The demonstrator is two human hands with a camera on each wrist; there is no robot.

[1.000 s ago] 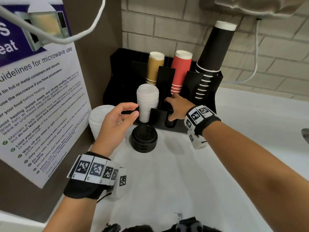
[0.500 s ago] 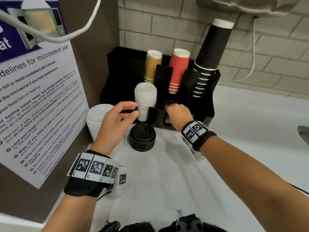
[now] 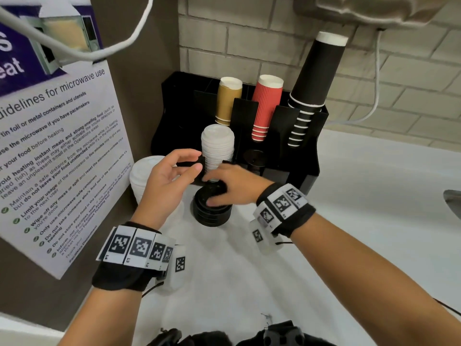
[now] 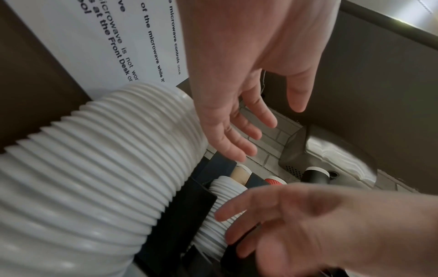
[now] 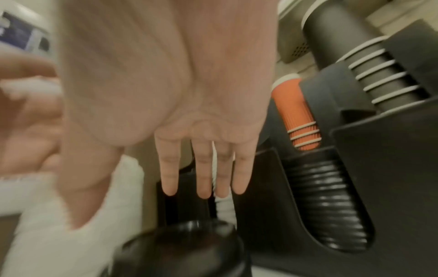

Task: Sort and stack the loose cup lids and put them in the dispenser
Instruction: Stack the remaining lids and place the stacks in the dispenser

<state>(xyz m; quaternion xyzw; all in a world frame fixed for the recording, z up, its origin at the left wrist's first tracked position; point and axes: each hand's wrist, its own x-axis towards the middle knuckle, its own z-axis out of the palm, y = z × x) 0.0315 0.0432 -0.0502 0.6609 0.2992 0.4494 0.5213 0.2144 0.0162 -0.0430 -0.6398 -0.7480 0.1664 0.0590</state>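
white counter (image 3: 361, 221) under everything; microwave guidelines poster (image 3: 57, 146) on the brown panel at left, purple header with a microwave photo; grey cable (image 3: 119, 43) looping across its top; pale brick wall (image 3: 249, 38) behind; gold cups (image 3: 228, 101), red ribbed cups (image 3: 267, 106) and black cups (image 3: 314, 83) stacked upside down at the back; second white cable (image 3: 374, 101) down the wall at right; metal edge (image 3: 452, 201) at far right, cannot tell what it is

Bare forearms, black wristbands (image 3: 129, 275) with square-coded white tags (image 3: 282, 204)
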